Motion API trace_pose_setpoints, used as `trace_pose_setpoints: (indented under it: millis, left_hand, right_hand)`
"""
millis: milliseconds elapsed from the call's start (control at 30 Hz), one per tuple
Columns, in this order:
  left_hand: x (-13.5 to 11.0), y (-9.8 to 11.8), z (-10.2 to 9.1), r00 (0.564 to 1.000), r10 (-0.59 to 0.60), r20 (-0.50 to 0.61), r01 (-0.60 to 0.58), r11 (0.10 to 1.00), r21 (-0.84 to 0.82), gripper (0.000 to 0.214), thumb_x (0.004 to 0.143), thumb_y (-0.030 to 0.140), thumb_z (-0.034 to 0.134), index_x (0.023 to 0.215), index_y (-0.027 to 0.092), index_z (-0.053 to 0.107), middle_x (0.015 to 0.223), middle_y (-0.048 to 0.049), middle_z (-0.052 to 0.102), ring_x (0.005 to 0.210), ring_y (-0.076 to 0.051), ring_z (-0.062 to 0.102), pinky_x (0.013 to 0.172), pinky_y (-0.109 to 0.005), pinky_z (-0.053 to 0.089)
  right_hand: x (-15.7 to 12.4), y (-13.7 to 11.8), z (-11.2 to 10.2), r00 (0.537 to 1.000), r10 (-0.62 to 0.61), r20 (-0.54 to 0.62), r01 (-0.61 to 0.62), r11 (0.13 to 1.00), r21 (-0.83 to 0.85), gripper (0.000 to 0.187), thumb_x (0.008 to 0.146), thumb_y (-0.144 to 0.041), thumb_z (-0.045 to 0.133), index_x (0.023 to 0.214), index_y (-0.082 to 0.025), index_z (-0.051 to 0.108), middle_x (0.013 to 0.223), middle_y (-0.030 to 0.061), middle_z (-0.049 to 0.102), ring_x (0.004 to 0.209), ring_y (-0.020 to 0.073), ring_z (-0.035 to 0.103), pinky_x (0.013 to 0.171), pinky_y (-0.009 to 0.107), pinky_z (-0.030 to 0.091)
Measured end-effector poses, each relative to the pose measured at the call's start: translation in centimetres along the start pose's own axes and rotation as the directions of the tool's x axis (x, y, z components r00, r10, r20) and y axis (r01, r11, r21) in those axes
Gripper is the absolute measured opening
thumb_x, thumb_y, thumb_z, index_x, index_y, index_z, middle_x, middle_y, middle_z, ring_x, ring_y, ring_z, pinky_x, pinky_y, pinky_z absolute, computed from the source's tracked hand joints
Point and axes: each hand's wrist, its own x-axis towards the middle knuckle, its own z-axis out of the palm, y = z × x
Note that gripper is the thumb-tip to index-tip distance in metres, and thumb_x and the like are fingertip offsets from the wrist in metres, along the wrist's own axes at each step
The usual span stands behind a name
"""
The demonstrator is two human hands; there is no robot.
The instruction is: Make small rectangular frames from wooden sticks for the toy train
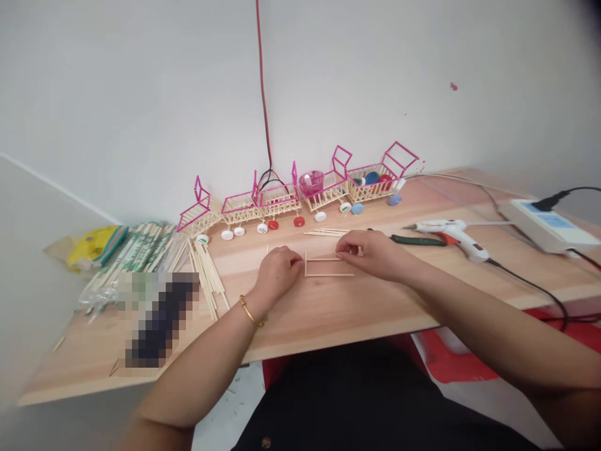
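On the table between my hands lie thin wooden sticks (328,275) set in a three-sided frame: two long ones run side by side, with a short one across their left ends. My left hand (278,274) rests beside that short stick, fingertips drawn together; whether they hold anything is hidden. Fingers of my right hand (369,254) pinch the right end of the upper long stick. Several loose sticks (328,232) lie just behind the frame. Along the wall stands a row of small stick-built carts (282,203) with magenta trim and bottle-cap wheels.
Right of my hands are green-handled pliers (417,240), a white glue gun (462,235) and a power strip (549,225). Leftward lie a pile of sticks (209,279), packaged sticks (136,250), a yellow bag (94,246) and a blurred dark object (162,322).
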Motion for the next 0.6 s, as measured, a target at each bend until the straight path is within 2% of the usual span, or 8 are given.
trace_pose_setpoints:
  millis: [100, 200, 433, 600]
  left_hand:
    - [0.1, -0.6, -0.7, 1.0, -0.005, -0.003, 0.004, 0.997, -0.076, 0.016, 0.078, 0.016, 0.055, 0.083, 0.017, 0.069, 0.082, -0.0034, 0.067, 0.079, -0.016, 0.058, 0.075, -0.027, 0.043]
    - [0.1, -0.8, -1.2, 0.999, 0.005, 0.038, -0.001, 0.994, -0.108, 0.014, 0.077, 0.018, 0.057, 0.083, 0.017, 0.069, 0.083, -0.0029, 0.068, 0.08, -0.016, 0.058, 0.075, -0.028, 0.043]
    - [-0.2, -0.4, -1.5, 0.978, 0.067, 0.198, -0.052, 0.995, -0.081, 0.011, 0.073, 0.015, 0.058, 0.074, 0.018, 0.068, 0.076, -0.0019, 0.065, 0.074, -0.014, 0.055, 0.069, -0.025, 0.041]
    - [-0.3, -0.5, -1.4, 0.973, 0.056, 0.222, -0.037, 0.996, -0.087, 0.007, 0.072, 0.02, 0.06, 0.072, 0.018, 0.067, 0.074, -0.001, 0.063, 0.072, -0.014, 0.054, 0.066, -0.024, 0.04]
  right_hand:
    - [-1.3, -0.2, -1.6, 0.996, 0.085, 0.025, -0.085, 0.996, -0.016, 0.014, 0.08, -0.028, 0.052, 0.078, -0.021, 0.064, 0.068, 0.0002, 0.063, 0.062, 0.0134, 0.054, 0.058, 0.024, 0.038]
    - [-2.5, -0.1, -2.0, 0.985, 0.159, 0.067, -0.158, 0.987, -0.019, 0.015, 0.079, -0.03, 0.052, 0.077, -0.021, 0.064, 0.066, 0.0, 0.063, 0.059, 0.0137, 0.054, 0.057, 0.025, 0.037]
    - [-3.7, 1.0, 0.1, 0.981, 0.117, 0.157, -0.127, 0.991, 0.052, 0.019, 0.079, -0.032, 0.052, 0.085, -0.018, 0.063, 0.072, 0.0025, 0.063, 0.062, 0.0143, 0.055, 0.057, 0.025, 0.04]
    - [-3.8, 1.2, 0.5, 0.98, 0.109, 0.164, -0.121, 0.99, 0.066, 0.02, 0.078, -0.031, 0.054, 0.089, -0.017, 0.063, 0.076, 0.0041, 0.063, 0.064, 0.0147, 0.056, 0.058, 0.026, 0.042]
